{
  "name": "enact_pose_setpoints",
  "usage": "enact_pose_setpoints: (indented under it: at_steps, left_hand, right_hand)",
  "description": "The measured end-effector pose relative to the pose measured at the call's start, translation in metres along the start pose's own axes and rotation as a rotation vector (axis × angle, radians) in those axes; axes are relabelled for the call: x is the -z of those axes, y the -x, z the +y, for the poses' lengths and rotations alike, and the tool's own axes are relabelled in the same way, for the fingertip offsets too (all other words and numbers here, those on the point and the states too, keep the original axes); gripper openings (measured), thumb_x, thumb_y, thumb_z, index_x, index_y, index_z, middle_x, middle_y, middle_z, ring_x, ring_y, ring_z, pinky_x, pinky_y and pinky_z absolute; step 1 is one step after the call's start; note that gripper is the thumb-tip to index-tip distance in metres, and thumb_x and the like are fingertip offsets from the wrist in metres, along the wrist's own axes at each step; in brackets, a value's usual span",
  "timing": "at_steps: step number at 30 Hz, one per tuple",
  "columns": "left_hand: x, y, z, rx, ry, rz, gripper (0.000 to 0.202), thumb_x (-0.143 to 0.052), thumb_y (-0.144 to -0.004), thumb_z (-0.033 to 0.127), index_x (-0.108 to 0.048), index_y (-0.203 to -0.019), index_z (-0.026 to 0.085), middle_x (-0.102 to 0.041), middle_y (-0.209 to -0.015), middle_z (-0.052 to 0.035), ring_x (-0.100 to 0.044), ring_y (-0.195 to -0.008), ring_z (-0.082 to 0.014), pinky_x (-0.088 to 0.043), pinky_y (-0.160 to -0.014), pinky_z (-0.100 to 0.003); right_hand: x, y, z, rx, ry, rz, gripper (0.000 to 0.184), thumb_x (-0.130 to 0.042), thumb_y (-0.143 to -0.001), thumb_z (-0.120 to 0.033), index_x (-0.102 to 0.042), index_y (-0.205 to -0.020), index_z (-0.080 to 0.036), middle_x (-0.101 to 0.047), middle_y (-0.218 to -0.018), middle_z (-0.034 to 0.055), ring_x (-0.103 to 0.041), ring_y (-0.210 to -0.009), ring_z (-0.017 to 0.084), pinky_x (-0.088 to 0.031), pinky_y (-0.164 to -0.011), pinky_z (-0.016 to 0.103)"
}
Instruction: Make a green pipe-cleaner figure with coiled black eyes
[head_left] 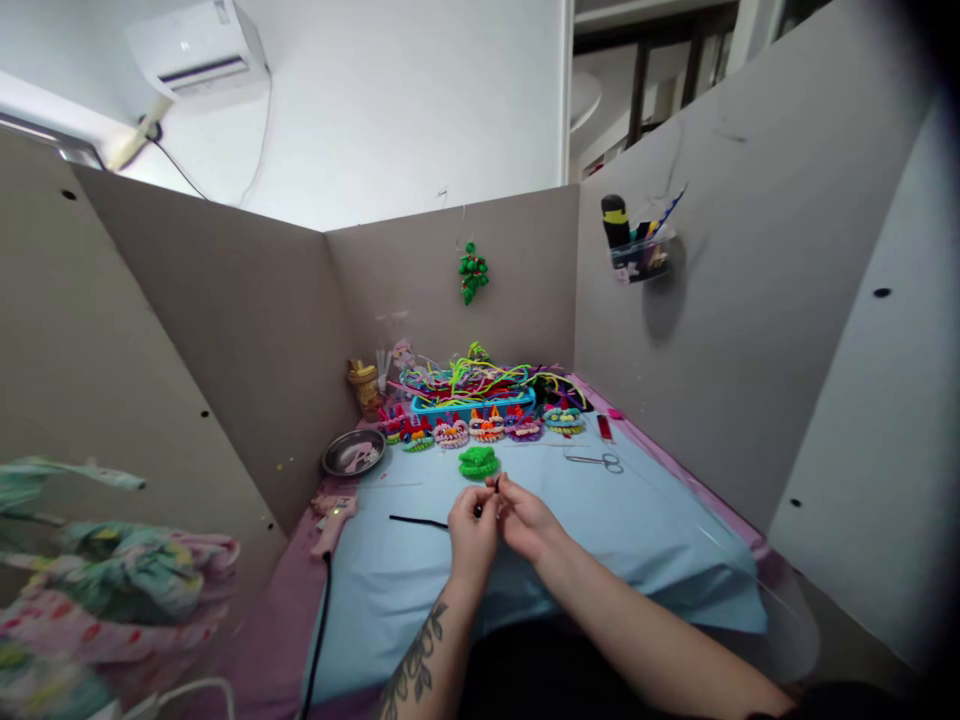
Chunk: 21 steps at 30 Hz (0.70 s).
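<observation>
My left hand [473,525] is closed in a pinch on a black pipe cleaner [417,520], whose straight end sticks out to the left above the blue cloth. Close beside it, my right hand [528,515] pinches the other end of the black stem between thumb and fingertips. The part between my fingers is mostly hidden. Just beyond my fingertips sits a bright green figure [478,462] of coiled fuzzy stems.
A blue basket [474,409] of colourful stems stands at the back, with several finished figures [487,425] before it. Scissors [600,460] lie right. A metal bowl [353,453] and pink glue gun [334,522] are left. Grey partitions [450,220] enclose the table.
</observation>
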<state>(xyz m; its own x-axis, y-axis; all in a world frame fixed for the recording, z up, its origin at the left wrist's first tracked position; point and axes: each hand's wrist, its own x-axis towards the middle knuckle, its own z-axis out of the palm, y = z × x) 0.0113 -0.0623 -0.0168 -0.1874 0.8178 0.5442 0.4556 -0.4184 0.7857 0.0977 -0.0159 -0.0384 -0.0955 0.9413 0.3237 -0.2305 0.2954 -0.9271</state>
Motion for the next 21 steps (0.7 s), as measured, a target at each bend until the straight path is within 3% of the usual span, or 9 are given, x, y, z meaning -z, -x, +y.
enact_pose_setpoints:
  at_steps: [5,9,14,18,21]
  left_hand:
    - [0.011,0.001,-0.002,-0.019,-0.094,-0.006,0.015,-0.05,-0.083,0.022,-0.061,-0.075,0.017,-0.062,-0.072,-0.0032,-0.058,-0.069,-0.016,-0.045,-0.064,-0.027]
    - [0.02,0.002,0.001,-0.082,-0.184,-0.09,0.016,-0.05,-0.083,0.018,-0.063,-0.074,0.019,-0.06,-0.071,-0.003,-0.054,-0.07,-0.0171,-0.042,-0.067,-0.029]
    - [0.022,0.003,0.009,-0.135,-0.254,-0.144,0.016,-0.051,-0.081,0.014,-0.064,-0.075,0.021,-0.061,-0.074,-0.0051,-0.054,-0.077,-0.0204,-0.04,-0.073,-0.033]
    - [0.021,0.003,0.012,-0.114,-0.249,-0.149,0.016,-0.052,-0.08,0.013,-0.063,-0.071,0.021,-0.06,-0.071,-0.0041,-0.054,-0.073,-0.0194,-0.04,-0.069,-0.031]
    - [0.02,0.003,0.013,-0.074,-0.202,-0.139,0.015,-0.052,-0.081,0.015,-0.062,-0.07,0.019,-0.059,-0.068,-0.0026,-0.053,-0.068,-0.0169,-0.04,-0.065,-0.029]
  right_hand:
    - [0.012,0.004,-0.014,0.051,0.114,0.011,0.026,-0.057,-0.08,-0.045,-0.06,-0.074,-0.02,-0.06,-0.074,0.0048,-0.056,-0.075,0.021,-0.045,-0.067,0.034]
    - [0.031,0.007,-0.031,0.191,0.341,-0.04,0.003,-0.067,-0.072,-0.024,-0.066,-0.071,-0.022,-0.059,-0.085,0.0043,-0.051,-0.092,0.023,-0.039,-0.086,0.037]
    - [0.042,0.011,-0.038,0.471,0.819,-0.205,0.014,-0.056,-0.079,-0.011,-0.064,-0.077,-0.022,-0.059,-0.088,0.0071,-0.049,-0.091,0.024,-0.04,-0.083,0.04]
    - [0.043,0.014,-0.036,0.477,0.766,-0.178,0.014,-0.053,-0.079,-0.01,-0.061,-0.075,-0.022,-0.059,-0.086,0.0069,-0.05,-0.089,0.024,-0.041,-0.081,0.039]
    - [0.04,0.015,-0.035,0.346,0.549,-0.083,0.01,-0.057,-0.076,-0.015,-0.061,-0.07,-0.021,-0.058,-0.083,0.0054,-0.051,-0.087,0.022,-0.04,-0.08,0.037]
